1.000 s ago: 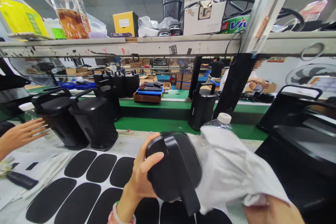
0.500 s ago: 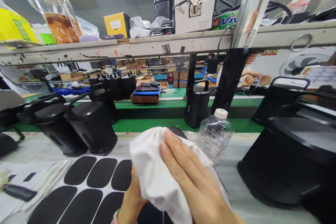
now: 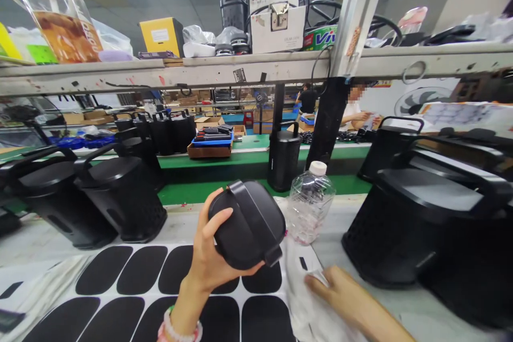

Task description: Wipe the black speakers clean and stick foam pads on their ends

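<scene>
My left hand grips a black portable speaker, fingers wrapped around its side. The speaker's rounded top and strap-like handle face me. Lower right, my right hand is smeared by motion, its thumb and fingers closed on a white cloth. Beneath the hands lies a white sheet with rows of black rounded pads. Just behind the cloth stands a clear plastic bottle with a white cap.
Similar black speakers stand at left and right; another stands on the green surface. A tray of tools sits farther back. Overhead runs a shelf with boxes, joined to a metal post. A person works beyond.
The cloth has come off the speaker, leaving its top in sight. My right hand has moved down and right with the cloth. The view has shifted slightly to the right.
</scene>
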Demonstrator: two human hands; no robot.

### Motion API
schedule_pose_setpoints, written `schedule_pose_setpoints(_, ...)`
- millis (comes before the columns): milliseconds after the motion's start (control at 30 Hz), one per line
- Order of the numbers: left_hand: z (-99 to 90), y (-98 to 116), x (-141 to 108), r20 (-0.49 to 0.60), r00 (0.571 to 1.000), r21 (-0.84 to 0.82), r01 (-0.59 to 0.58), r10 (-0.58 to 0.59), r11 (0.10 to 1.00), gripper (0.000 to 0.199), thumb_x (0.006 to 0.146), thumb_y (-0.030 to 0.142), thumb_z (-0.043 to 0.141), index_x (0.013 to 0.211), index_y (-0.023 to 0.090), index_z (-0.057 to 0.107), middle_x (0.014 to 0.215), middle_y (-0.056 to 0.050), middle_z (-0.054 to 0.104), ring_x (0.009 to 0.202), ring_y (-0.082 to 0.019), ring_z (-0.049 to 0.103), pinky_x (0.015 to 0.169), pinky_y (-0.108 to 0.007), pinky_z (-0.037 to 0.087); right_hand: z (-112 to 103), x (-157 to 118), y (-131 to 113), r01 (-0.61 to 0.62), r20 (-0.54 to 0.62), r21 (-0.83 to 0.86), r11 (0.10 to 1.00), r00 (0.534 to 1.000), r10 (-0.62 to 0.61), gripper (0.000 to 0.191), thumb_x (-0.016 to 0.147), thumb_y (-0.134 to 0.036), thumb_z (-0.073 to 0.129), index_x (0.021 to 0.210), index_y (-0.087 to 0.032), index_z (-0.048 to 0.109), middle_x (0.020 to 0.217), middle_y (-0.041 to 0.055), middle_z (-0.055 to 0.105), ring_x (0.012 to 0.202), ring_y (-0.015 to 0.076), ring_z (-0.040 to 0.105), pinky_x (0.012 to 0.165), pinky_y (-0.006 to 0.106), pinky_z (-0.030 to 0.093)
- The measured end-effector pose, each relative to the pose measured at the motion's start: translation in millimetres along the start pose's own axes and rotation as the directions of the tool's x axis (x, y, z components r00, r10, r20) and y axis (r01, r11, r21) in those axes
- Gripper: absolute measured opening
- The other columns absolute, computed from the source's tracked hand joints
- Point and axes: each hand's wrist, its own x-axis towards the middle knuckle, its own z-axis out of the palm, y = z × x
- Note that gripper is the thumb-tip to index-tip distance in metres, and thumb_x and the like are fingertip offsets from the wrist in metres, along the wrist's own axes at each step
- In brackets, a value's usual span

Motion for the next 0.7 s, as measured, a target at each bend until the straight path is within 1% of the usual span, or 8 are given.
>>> schedule_pose_setpoints(67,0.5,0.3,-0.1,0.008,1.000,0.003,-0.006,0.006,1.000,0.085,0.060,0.032,0.088,0.130,0.017,0.042,0.140,-0.023,0.045,0.131,-0.037,0.049,0.099,-0.057,0.050,-6.7,-1.1,6.0,-0.029,0.106,0.185,0.982,0.994,0.009,0.039,0.087,-0.038,0.063,0.054,-0.017,0.063,0.055,0.0031,0.066,0.049,0.0161,0.061,0.043,0.025,0.048)
schedule_pose_setpoints(133,-0.1,0.4,-0.2,0.012,1.000,0.016,-0.022,0.022,1.000,0.086,0.059,0.033,0.088,0.131,0.018,0.042,0.140,-0.022,0.046,0.130,-0.037,0.050,0.098,-0.057,0.051,-20.4,1.6,6.7,-0.034,0.082,0.454,0.890,0.997,-0.004,0.042,0.091,-0.049,0.054,0.073,-0.017,0.074,0.076,0.0071,0.075,0.071,0.0228,0.070,0.058,0.029,0.055)
schedule_pose_setpoints(267,-2.8,-4.2,-3.0,0.008,0.999,0.066,-0.034,0.034,0.997,0.090,0.055,0.034,0.090,0.131,0.020,0.044,0.140,-0.020,0.048,0.128,-0.037,0.053,0.098,-0.056,0.051,-48.5,8.9,-4.3,-0.074,0.008,0.945,0.319,0.979,0.202,0.058,0.077,-0.059,0.069,0.119,-0.019,0.070,0.106,0.0076,0.075,0.106,0.0270,0.067,0.086,0.032,0.053)
schedule_pose_setpoints(367,-4.0,-11.8,-8.7,-0.013,1.000,0.109,0.025,-0.024,0.994,0.091,0.049,0.037,0.092,0.127,0.020,0.048,0.139,-0.019,0.050,0.125,-0.038,0.055,0.099,-0.057,0.050,-59.2,7.1,-16.4,-0.150,0.154,0.988,-0.034,0.970,0.190,0.055,0.076,-0.056,0.072,0.112,-0.015,0.073,0.095,0.0092,0.077,0.091,0.0233,0.070,0.079,0.028,0.054)
schedule_pose_setpoints(467,-5.1,-17.2,-15.4,-0.061,0.996,0.148,0.072,-0.063,0.986,0.093,0.046,0.038,0.093,0.126,0.022,0.050,0.139,-0.017,0.050,0.122,-0.039,0.057,0.098,-0.058,0.051,-64.1,0.6,-25.6,-0.218,0.245,0.951,-0.217,0.964,0.105,0.051,0.077,-0.057,0.070,0.100,-0.012,0.076,0.090,0.0124,0.076,0.078,0.0227,0.070,0.069,0.029,0.056)
schedule_pose_setpoints(533,-6.5,-18.7,-19.7,-0.092,0.994,0.163,0.072,-0.057,0.984,0.096,0.046,0.039,0.093,0.130,0.023,0.048,0.140,-0.015,0.050,0.122,-0.040,0.056,0.096,-0.059,0.052,-66.2,-2.6,-28.2,-0.232,0.256,0.943,-0.238,0.964,0.075,0.051,0.073,-0.058,0.072,0.098,-0.013,0.076,0.083,0.0108,0.075,0.069,0.0225,0.069,0.062,0.031,0.056)
schedule_pose_setpoints(600,-8.1,-20.0,-24.3,-0.111,0.992,0.159,0.084,-0.067,0.984,0.095,0.050,0.040,0.091,0.133,0.026,0.046,0.141,-0.013,0.048,0.124,-0.041,0.055,0.097,-0.061,0.051,-68.4,-1.8,-27.5,-0.185,0.199,0.975,-0.123,0.973,0.114,0.050,0.068,-0.056,0.077,0.097,-0.015,0.073,0.079,0.0087,0.074,0.065,0.0227,0.068,0.058,0.033,0.056)
schedule_pose_setpoints(700,-10.1,-23.8,-31.5,-0.107,0.993,0.162,0.077,-0.060,0.984,0.099,0.048,0.043,0.092,0.134,0.026,0.046,0.144,-0.012,0.046,0.126,-0.042,0.053,0.098,-0.062,0.050,-75.1,10.9,-22.2,0.099,-0.244,0.892,0.440,0.926,0.288,0.038,0.077,-0.050,0.071,0.094,-0.016,0.070,0.084,0.0108,0.073,0.073,0.0262,0.068,0.064,0.038,0.057)
